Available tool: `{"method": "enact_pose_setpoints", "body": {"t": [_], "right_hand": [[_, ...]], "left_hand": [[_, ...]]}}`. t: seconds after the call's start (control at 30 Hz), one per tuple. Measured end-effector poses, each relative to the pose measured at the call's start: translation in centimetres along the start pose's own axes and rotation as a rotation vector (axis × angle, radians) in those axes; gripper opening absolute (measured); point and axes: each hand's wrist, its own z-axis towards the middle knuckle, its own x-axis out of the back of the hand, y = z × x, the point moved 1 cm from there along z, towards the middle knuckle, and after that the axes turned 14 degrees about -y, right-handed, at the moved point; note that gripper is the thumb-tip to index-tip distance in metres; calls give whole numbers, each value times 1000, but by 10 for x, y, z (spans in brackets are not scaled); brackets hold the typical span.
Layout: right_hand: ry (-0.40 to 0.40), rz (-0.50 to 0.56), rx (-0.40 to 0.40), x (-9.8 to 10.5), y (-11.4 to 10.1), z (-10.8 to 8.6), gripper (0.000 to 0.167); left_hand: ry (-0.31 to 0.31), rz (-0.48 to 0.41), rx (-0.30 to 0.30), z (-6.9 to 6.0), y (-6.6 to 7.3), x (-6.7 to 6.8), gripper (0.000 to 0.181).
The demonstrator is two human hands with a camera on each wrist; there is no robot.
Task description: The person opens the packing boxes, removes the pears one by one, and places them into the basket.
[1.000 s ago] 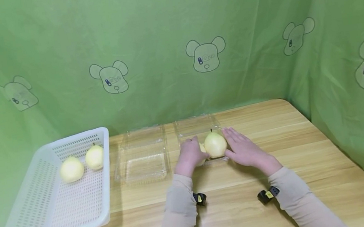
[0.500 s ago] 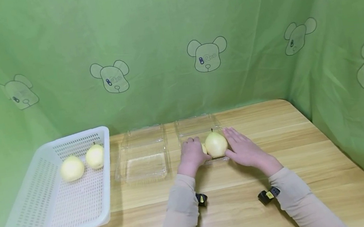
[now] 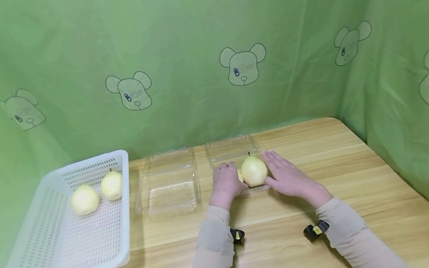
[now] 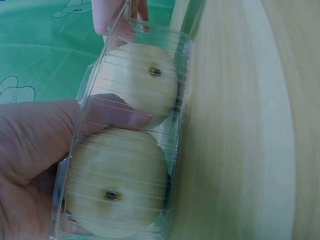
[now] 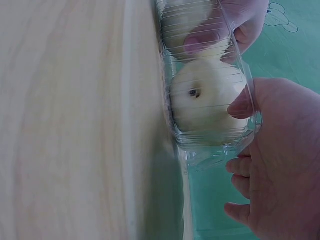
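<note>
Since fruit may roll, a clear container point(image 5: 212, 142) near the back edge of the table point(image 3: 369, 181) presumably braces two: left pear point(image 4: 120, 162) — gripped by the curled left hand point(image 3: 226, 182); right pear point(image 3: 254, 172) — flanked by the straight-fingered right hand point(image 3: 287, 177), thumb over container edge.

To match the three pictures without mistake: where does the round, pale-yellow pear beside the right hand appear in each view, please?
Head: right of centre, below mid-height: the round, pale-yellow pear between the bare left hand and the bare right hand.
Left wrist: pear in the upper part, slightly left of centre, above the left hand's thumb.
Right wrist: pear right of centre, the right hand's thumb at its right edge.
Shared landmark: the clear plastic box holding it.
</note>
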Motion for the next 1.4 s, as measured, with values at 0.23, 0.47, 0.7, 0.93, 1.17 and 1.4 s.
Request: {"method": "enact_pose_setpoints", "body": {"t": [0.23, 0.47, 0.7, 0.93, 1.17, 1.4], "right_hand": [[-1, 6, -1, 0, -1, 0, 73], [5, 8, 2, 1, -1, 0, 73], [5, -4, 5, 0, -1, 1, 74], [-4, -2, 4, -1, 0, 2, 74], [-8, 5, 1, -1, -1, 3, 74], [-13, 19, -13, 0, 0, 3, 74]], "left_hand": [[13, -77, -18, 0, -2, -1, 70], [5, -224, -47, -1, -3, 6, 83], [-1, -312, -80, -1, -7, 9, 82], [4, -400, -109, 0, -12, 11, 80], [15, -434, -127, 0, -14, 15, 80], [33, -458, -130, -1, -12, 18, 78]]}}
